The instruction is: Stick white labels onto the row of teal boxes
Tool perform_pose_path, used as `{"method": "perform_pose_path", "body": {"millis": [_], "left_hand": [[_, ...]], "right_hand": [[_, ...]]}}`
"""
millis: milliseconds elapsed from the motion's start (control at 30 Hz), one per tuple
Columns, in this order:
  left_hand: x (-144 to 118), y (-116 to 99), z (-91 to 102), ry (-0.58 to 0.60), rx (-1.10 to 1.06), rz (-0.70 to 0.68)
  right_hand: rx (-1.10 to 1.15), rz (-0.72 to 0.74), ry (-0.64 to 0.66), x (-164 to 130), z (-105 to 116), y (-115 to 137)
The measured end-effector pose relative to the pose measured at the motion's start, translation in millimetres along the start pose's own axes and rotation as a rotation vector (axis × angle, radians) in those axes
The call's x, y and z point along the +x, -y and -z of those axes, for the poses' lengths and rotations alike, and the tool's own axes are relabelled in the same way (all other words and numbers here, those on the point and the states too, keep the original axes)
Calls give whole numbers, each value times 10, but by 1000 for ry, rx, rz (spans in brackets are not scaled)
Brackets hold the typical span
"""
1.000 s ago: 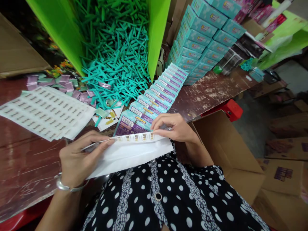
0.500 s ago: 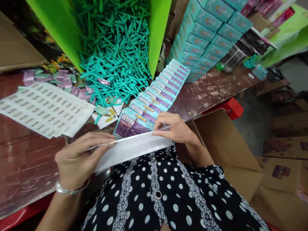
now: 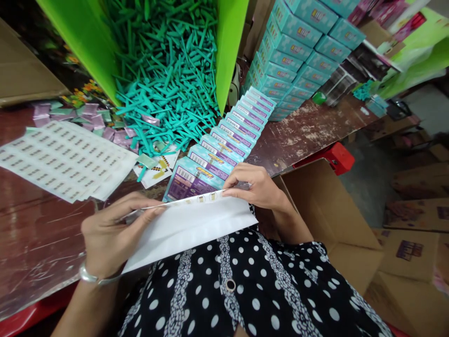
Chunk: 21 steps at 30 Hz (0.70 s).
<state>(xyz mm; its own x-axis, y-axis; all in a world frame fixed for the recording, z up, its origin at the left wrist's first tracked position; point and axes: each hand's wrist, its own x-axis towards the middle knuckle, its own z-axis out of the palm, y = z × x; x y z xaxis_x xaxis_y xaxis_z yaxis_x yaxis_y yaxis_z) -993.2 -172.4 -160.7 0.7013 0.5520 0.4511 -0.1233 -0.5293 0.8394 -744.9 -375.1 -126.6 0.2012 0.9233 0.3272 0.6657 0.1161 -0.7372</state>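
Closest to you, your left hand [image 3: 108,234] pinches the left end of the white backing sheet with a row of small round stickers along its top edge [image 3: 191,220], and your right hand [image 3: 254,185] grips its right end, fingertips pressed on the last stickers. The sheet hangs between both hands just above your polka-dot top, its upper edge against the nearest teal and purple printed carton [image 3: 187,180]. Half a second ago the sheet was folded edge-on and the stickers were hidden — now it is tilted open again and the row shows.

That carton heads a row of overlapping teal cartons [image 3: 238,124] laid flat on the worn reddish-brown surface [image 3: 38,234]; whether any carries a sticker yet, you cannot tell from here. To the left lie white sheets of printed barcode labels [image 3: 63,159], seemingly full — a good deal looks left to do. Farther off sits the heap of teal plastic pieces [image 3: 164,70], and beyond the row, the stack of closed teal boxes [image 3: 301,47].
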Motion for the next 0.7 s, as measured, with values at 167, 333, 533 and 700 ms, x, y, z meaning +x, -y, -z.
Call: {"method": "perform_pose_path", "body": {"millis": [167, 333, 533, 700], "left_hand": [[-36, 54, 24, 6, 20, 30], [-54, 109, 44, -42, 107, 75], [-30, 126, 11, 36, 32, 51], [-7, 88, -11, 95, 18, 82]], "right_hand": [[-86, 125, -37, 15, -43, -42], [59, 197, -204, 45, -44, 4], [55, -289, -508, 353, 159, -263], [-43, -394, -471, 612, 187, -659]]}}
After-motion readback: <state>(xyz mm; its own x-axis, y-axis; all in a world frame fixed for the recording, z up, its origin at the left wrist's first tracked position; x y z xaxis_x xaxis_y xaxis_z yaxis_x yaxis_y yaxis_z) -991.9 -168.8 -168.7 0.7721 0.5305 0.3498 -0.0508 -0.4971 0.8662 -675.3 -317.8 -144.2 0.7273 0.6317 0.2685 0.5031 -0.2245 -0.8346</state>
